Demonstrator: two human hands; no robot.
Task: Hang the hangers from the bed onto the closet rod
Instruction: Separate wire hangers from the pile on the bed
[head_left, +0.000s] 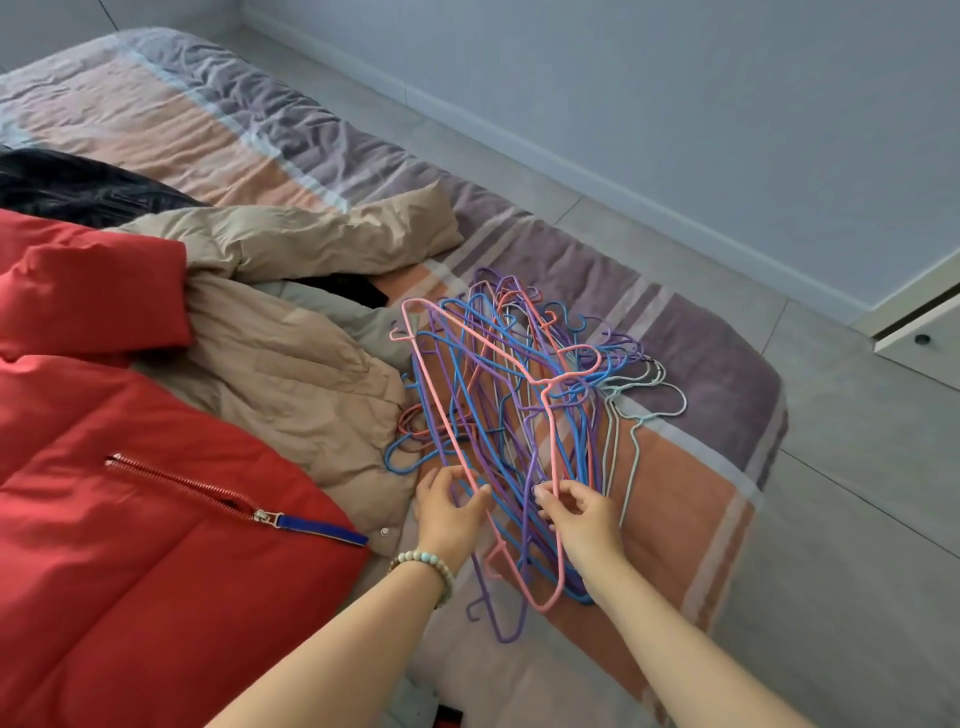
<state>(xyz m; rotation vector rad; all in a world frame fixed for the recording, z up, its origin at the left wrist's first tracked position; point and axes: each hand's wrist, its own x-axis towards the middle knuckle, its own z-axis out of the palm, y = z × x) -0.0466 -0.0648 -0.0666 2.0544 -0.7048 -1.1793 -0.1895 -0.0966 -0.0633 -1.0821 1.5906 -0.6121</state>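
Both hands grasp a pink hanger atop the pile on the bed.

The striped bed (218, 135) fills most of the view. A red coat (130, 545) lies across its near left side and overlaps a beige coat (291, 364), with a black garment (67, 187) behind them. Just right of the beige coat, a tangled pile of blue, purple, pink and pale hangers (519, 332) lies flat on the cover near the bed's right edge. The pink hanger (549, 387) lies uppermost, its hook pointing away. The left hand (449, 512) curls thumb and fingers about its long bar. The right hand (582, 514) pinches its other side between thumb and fingertips, though a purple wire crosses there too. A bead bracelet (426, 564) circles the left wrist.
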